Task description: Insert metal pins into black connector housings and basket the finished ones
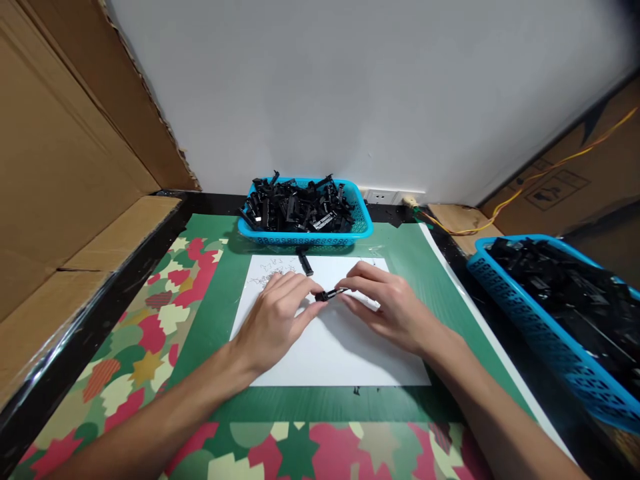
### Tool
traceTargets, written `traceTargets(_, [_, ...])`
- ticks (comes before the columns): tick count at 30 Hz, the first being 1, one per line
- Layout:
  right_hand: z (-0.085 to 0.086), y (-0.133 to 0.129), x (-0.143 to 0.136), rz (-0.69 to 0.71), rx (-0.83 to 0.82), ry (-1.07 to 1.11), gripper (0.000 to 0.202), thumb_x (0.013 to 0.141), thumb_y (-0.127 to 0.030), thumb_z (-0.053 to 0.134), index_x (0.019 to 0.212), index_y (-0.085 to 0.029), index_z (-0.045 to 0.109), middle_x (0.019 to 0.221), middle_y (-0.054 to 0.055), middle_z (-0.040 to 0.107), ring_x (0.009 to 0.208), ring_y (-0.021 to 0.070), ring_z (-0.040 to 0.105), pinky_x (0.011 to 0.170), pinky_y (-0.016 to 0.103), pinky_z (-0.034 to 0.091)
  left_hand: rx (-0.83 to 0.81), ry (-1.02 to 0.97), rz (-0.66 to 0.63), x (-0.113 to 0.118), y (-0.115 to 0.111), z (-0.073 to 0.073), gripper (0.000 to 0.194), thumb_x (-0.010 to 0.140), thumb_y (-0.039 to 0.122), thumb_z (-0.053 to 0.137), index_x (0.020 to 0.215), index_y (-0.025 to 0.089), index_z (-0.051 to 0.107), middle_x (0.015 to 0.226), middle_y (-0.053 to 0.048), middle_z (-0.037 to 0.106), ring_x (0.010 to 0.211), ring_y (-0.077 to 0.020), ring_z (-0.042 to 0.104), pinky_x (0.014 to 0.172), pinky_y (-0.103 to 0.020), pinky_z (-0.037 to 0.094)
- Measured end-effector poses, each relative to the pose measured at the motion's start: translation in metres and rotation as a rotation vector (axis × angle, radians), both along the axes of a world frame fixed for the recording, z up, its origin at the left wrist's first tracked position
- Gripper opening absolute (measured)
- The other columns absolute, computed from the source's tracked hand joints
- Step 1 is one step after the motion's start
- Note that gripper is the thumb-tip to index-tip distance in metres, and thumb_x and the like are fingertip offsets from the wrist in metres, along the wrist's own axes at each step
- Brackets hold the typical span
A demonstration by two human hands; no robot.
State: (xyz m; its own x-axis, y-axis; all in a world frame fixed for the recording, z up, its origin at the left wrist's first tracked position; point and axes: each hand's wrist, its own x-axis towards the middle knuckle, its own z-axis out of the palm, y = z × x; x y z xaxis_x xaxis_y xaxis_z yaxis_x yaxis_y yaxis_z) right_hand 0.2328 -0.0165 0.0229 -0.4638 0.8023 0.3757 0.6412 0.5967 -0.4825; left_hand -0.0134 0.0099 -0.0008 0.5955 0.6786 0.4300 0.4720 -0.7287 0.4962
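Note:
Over a white sheet of paper (335, 353), my left hand (277, 313) pinches a small black plastic part (324, 296) between thumb and fingertips. My right hand (387, 300) is closed at the part's right end, with a thin, light-coloured tip (341, 291) at its fingertips. Whether that tip belongs to the part or to a separate small piece or tool, I cannot tell. Just beyond my left fingers lies another black plastic part (305, 263), across the paper's far edge. A scatter of fine, dark, thread-like bits (273, 272) is on the paper, partly hidden by my left hand.
A blue plastic basket (305, 239) heaped with black parts stands against the wall. Another blue basket (545, 333) with black pieces is at the right. Cardboard (65, 133) lines the left side. Yellow wires (500, 207) run from a socket. Black scraps (357, 391) lie on the green mat (300, 407).

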Motion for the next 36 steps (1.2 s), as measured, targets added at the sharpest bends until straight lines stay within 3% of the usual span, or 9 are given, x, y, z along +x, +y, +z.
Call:
traceTargets(4, [0.004, 0.001, 0.002, -0.029, 0.033, 0.016, 0.03, 0.111, -0.02, 0.046, 0.129, -0.021, 0.07, 0.114, 0.014, 0.067, 0.098, 0.0228, 0.067, 0.084, 0.038, 0.056, 0.03, 0.01, -0.023, 0.0, 0.0, -0.004, 0.008, 0.103, 0.021, 0.065, 0.111, 0.018, 0.065, 0.102, -0.007, 0.075, 0.098, -0.0262, 0.067, 0.088, -0.041, 0.044])
traceTargets(9, [0.004, -0.001, -0.004, -0.11, 0.085, 0.104, 0.023, 0.108, -0.019, 0.054, 0.112, -0.022, 0.076, 0.11, 0.011, 0.075, 0.094, 0.0214, 0.072, 0.08, 0.035, 0.056, 0.08, 0.031, -0.064, -0.001, 0.0, -0.007, 0.006, 0.101, 0.015, 0.064, 0.105, 0.017, 0.068, 0.099, -0.007, 0.076, 0.095, -0.0264, 0.068, 0.088, -0.041, 0.046])
traceTargets(12, [0.001, -0.002, -0.015, -0.176, -0.075, 0.363, 0.017, 0.106, -0.028, 0.062, 0.098, -0.02, 0.075, 0.093, 0.007, 0.078, 0.082, 0.0192, 0.074, 0.074, 0.031, 0.059, 0.108, 0.043, -0.079, -0.001, 0.0, -0.007, 0.005, 0.1, 0.014, 0.064, 0.101, 0.016, 0.069, 0.099, -0.008, 0.076, 0.094, -0.0264, 0.068, 0.088, -0.041, 0.047])
traceTargets(16, [-0.005, -0.001, -0.026, -0.181, -0.324, 0.554, 0.026, 0.106, -0.038, 0.062, 0.093, -0.017, 0.072, 0.086, 0.006, 0.076, 0.078, 0.0185, 0.075, 0.076, 0.031, 0.063, 0.127, 0.05, -0.088, -0.001, 0.0, -0.007, 0.007, 0.101, 0.014, 0.063, 0.102, 0.016, 0.07, 0.098, -0.008, 0.076, 0.093, -0.0258, 0.068, 0.087, -0.041, 0.048])
traceTargets(21, [-0.008, 0.001, -0.026, -0.171, -0.353, 0.527, 0.027, 0.106, -0.037, 0.062, 0.093, -0.017, 0.072, 0.086, 0.006, 0.075, 0.078, 0.0172, 0.073, 0.079, 0.031, 0.061, 0.132, 0.057, -0.095, -0.001, 0.0, -0.007, 0.009, 0.103, 0.015, 0.062, 0.102, 0.016, 0.07, 0.098, -0.008, 0.075, 0.093, -0.0248, 0.068, 0.087, -0.041, 0.048])
traceTargets(27, [-0.005, -0.002, -0.028, -0.17, -0.257, 0.415, 0.025, 0.106, -0.034, 0.062, 0.091, -0.017, 0.074, 0.082, 0.005, 0.075, 0.072, 0.016, 0.071, 0.066, 0.026, 0.056, 0.162, 0.07, -0.096, -0.002, 0.002, -0.009, 0.011, 0.104, 0.017, 0.061, 0.099, 0.017, 0.071, 0.095, -0.008, 0.075, 0.091, -0.0243, 0.068, 0.086, -0.042, 0.051])
traceTargets(36, [-0.005, -0.002, -0.027, -0.153, -0.142, 0.325, 0.029, 0.105, -0.029, 0.061, 0.083, -0.018, 0.077, 0.074, 0.004, 0.076, 0.061, 0.0139, 0.064, 0.059, 0.027, 0.05, 0.056, 0.011, -0.138, 0.0, -0.004, -0.011, 0.018, 0.105, 0.012, 0.055, 0.1, 0.015, 0.072, 0.099, -0.012, 0.075, 0.102, -0.0263, 0.071, 0.087, -0.043, 0.059])
